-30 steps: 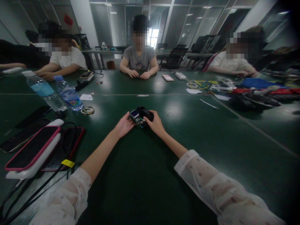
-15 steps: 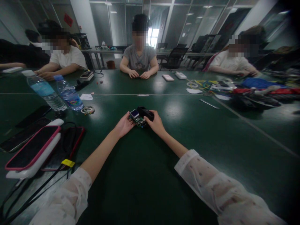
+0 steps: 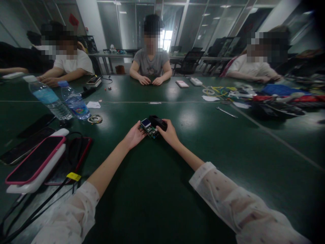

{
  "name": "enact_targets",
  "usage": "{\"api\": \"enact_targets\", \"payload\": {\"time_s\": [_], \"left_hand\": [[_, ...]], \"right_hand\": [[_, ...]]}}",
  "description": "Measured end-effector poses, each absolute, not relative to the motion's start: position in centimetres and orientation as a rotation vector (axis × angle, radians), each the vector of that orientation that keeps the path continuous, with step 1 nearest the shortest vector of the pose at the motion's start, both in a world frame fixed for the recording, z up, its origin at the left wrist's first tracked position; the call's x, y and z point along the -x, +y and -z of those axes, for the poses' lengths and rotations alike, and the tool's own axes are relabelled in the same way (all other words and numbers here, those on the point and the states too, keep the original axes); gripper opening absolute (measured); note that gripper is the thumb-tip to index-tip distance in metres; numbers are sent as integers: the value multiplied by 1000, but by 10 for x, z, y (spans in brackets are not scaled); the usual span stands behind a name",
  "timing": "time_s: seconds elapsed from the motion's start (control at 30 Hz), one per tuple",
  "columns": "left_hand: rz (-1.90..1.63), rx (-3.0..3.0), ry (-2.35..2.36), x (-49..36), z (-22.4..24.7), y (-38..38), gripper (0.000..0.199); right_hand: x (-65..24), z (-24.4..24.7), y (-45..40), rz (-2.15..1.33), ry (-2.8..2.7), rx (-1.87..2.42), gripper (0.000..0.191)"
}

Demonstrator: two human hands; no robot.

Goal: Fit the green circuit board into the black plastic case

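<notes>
My left hand grips the left edge of a green circuit board, its fingers partly under it. A small screen with a white border is mounted on the board's upper left part. My right hand is closed on a black plastic case lying against the board's upper right side. The right thumb reaches over to the board's right edge. Both pieces are held close together above the green table; the fingers behind the case are hidden.
To the left lie a pink-edged phone, other phones and cables, with two water bottles behind. A wrench lies to the right, near a heap of cables and bags. Across the table a person in grey sits between two others.
Almost nothing differs. Both hands hold the circuit board and the black case in the same place.
</notes>
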State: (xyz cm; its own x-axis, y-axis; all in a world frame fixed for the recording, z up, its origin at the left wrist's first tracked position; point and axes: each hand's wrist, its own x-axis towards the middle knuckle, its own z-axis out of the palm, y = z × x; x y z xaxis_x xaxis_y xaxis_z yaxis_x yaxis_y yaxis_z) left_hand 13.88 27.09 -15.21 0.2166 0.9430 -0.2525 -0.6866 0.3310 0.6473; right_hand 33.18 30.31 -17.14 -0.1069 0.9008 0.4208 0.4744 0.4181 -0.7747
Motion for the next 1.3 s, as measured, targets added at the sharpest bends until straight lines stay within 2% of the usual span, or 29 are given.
{"api": "enact_targets", "payload": {"time_s": [0.8, 1.3], "left_hand": [[-1190, -421, 697, -141, 148, 269, 30], [-1190, -413, 705, -142, 146, 268, 32]], "right_hand": [[-332, 173, 305, -554, -1737, 1186, 43], [-331, 169, 303, -576, -1720, 1192, 41]]}}
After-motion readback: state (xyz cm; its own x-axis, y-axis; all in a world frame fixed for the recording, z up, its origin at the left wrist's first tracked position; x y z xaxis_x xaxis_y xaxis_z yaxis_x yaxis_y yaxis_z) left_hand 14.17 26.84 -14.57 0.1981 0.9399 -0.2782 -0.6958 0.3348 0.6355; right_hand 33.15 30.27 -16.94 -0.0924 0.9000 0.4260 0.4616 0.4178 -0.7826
